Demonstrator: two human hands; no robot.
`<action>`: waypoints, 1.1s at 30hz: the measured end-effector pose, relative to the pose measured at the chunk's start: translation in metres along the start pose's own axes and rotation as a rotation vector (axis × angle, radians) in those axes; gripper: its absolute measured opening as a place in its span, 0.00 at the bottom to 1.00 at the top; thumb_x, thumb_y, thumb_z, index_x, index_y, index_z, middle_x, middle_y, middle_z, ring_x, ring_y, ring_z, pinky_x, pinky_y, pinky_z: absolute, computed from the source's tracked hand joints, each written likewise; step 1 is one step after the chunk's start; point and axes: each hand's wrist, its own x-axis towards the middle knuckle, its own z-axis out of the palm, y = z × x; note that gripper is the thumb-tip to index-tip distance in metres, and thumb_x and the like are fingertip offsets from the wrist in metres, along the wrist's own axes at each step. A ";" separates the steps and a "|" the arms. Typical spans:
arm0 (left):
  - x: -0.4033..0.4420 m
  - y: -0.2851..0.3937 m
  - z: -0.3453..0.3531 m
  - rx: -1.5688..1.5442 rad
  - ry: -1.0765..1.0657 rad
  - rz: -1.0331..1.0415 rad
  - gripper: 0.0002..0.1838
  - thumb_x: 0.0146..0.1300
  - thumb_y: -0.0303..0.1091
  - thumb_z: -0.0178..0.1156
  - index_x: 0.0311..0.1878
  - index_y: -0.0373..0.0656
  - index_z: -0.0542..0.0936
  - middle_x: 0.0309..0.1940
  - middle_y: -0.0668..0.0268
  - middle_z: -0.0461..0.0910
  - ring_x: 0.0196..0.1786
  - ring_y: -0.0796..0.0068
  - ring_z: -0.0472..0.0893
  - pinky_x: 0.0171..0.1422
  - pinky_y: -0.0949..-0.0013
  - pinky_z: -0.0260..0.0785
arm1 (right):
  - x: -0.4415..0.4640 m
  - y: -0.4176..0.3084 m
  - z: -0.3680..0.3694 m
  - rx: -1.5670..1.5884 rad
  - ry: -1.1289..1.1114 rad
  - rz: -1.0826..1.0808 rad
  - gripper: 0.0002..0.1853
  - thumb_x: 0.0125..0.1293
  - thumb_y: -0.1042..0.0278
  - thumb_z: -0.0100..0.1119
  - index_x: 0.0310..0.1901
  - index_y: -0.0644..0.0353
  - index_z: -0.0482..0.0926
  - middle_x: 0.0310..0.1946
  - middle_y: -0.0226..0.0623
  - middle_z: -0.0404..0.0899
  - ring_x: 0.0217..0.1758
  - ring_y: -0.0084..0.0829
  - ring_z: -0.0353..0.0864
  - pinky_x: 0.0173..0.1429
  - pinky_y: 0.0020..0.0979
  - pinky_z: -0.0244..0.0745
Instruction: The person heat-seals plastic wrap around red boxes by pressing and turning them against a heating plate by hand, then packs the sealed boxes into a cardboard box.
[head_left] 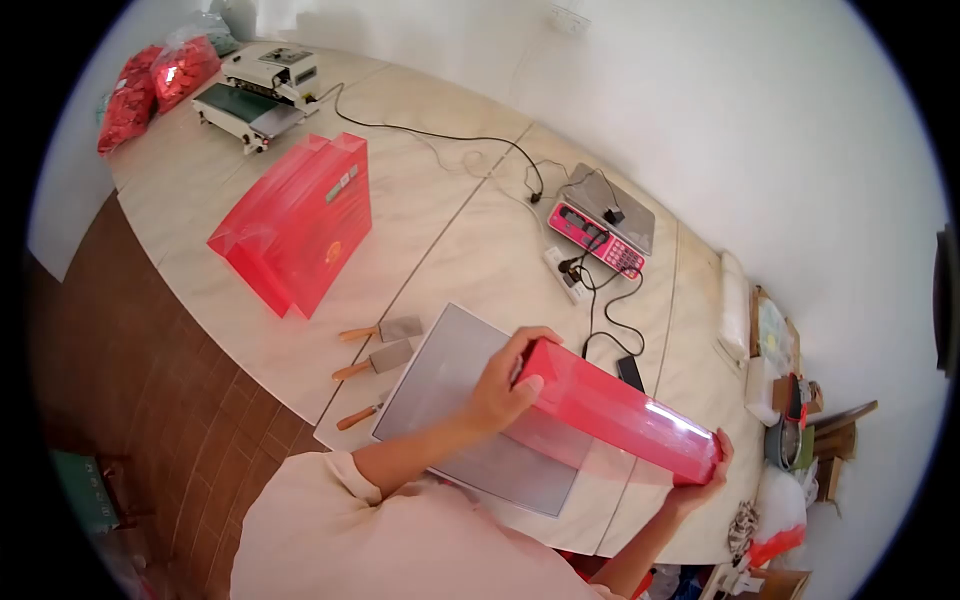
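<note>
A: What did the person have hold of?

B: A red bag point(620, 405), long and box-shaped from that angle, with a flat, narrow panel facing up.

A: How did its surface look?

B: Glossy and deep pinkish red. A white streak of light ran along the panel towards the right end, and faint creases marked the left end. The edges looked fairly straight. Paler pink showed beneath the near edge, but I couldn't tell whether that was film or a reflection.

A: And the hands?

B: Both were partly closed, 1 at each end. The left hand point(508, 385) had its thumb pressed on the upper panel and its fingers bent over the end. The right hand point(708, 470) curled round the opposite end.

A: Where was the bag, exactly?

B: Over the counter point(430, 220), partly above a grey board point(445, 365). I couldn't tell whether it touched the board.

A: Anything similar nearby?

B: A second bag point(310, 225), also red, stood upright well to the left, with a small label and an orange mark on its side.

A: What lay between them?

B: 3 wooden-handled tools point(390, 357), beside the board. A pink scale point(577, 226) sat farther back, with black cables near it.
</note>
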 end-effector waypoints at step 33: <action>0.012 0.010 -0.067 0.256 0.149 0.093 0.38 0.59 0.66 0.46 0.54 0.35 0.70 0.45 0.62 0.71 0.48 0.74 0.71 0.54 0.71 0.63 | -0.035 0.007 0.065 0.032 -0.098 -0.048 0.43 0.61 0.27 0.40 0.47 0.70 0.75 0.42 0.40 0.73 0.50 0.30 0.72 0.55 0.29 0.65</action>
